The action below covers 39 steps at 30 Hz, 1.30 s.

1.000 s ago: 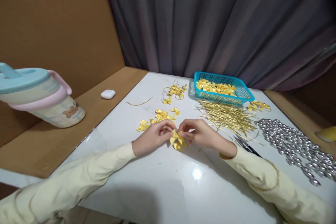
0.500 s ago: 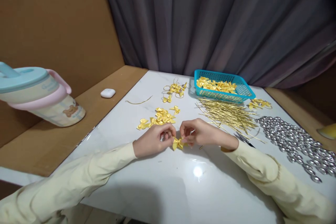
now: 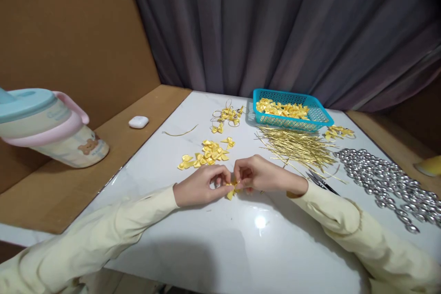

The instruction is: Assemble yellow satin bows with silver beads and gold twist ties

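A grey curtain hangs behind everything and fills the back of the view. In front of it lies the white glossy tabletop, with a brown wooden ledge along its left side. On this ledge stands a big drinking cup with a light blue lid and a pink handle. A small white case lies further back on the same ledge.

On the right part of the tabletop there is a wide spread of silver pieces. Just beside it, to the left, is a heap of thin gold wires. Behind the wires stands a blue plastic basket, and many yellow bows lie inside it. A few more bows lie right of the basket. Near the middle there is a loose pile of yellow bows, and behind it a smaller group of bows with gold loops. One single gold wire lies apart at the left. Dark scissors lie at the near edge of the wire heap, close to the right sleeve.

Both arms are in pale yellow sleeves and rest on the tabletop. The left hand and the right hand meet in the middle, low over the surface. Between them is a small yellow bow, just in front of the loose pile. The grip of each hand is closed on this bow with the fingertips, so most of it is hidden and only a corner shows below the fingers.
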### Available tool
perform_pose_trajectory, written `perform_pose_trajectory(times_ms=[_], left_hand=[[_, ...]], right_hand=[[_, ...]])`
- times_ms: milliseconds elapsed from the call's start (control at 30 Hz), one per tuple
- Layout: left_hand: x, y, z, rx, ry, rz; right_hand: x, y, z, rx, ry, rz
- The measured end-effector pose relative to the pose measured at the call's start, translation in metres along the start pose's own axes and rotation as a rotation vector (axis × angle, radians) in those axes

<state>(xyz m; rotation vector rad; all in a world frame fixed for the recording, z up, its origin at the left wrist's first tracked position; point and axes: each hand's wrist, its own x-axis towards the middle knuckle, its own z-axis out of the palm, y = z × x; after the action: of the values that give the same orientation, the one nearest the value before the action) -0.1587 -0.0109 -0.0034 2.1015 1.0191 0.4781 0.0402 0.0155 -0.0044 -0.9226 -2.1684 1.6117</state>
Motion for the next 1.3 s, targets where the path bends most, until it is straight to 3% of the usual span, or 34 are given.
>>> perform_pose_trajectory(times_ms=[200, 500, 700, 1000, 1300], left_hand=[[0.002, -0.004, 0.000, -0.005, -0.047, -0.024], [0.002, -0.004, -0.003, 0.082, -0.012, 0.005], [0.002, -0.002, -0.001, -0.086, 0.012, -0.101], [0.006, -0.005, 0.000, -0.260, 0.060, -0.188], [0.007, -0.001, -0.001, -0.245, 0.064, -0.226]], right_hand=[[0.003, 0.006, -0.002, 0.114, 0.011, 0.053], [0.008, 0.013, -0.003, 0.368, 0.050, 0.062], [0.006, 0.012, -0.007, 0.410, 0.046, 0.013], [0.008, 0.016, -0.007, 0.363, -0.061, 0.005], [0.010, 0.021, 0.001, 0.451, 0.080, -0.062]])
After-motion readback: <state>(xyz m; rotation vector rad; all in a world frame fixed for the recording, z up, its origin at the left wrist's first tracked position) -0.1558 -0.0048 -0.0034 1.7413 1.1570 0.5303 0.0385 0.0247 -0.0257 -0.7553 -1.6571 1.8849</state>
